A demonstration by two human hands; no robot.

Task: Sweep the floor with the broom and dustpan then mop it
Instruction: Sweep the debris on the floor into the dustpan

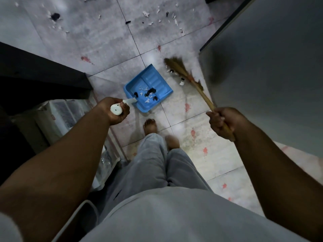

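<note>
A blue dustpan (153, 81) rests on the tiled floor ahead of my feet, holding several black and white scraps. My left hand (115, 110) is shut on its white handle. My right hand (221, 122) is shut on the stick of a straw broom (181, 69). The bristles touch the floor just right of the dustpan, with a few black and white bits (181, 81) beside them. More white scraps (146, 13) and a black lump (55, 16) lie scattered on the floor farther ahead.
A grey cabinet or appliance side (272, 70) stands close on the right. Dark furniture (40, 74) and a plastic-wrapped white unit (59, 117) crowd the left. My bare feet (150, 126) stand behind the dustpan. Pink stains dot the tiles (187, 107).
</note>
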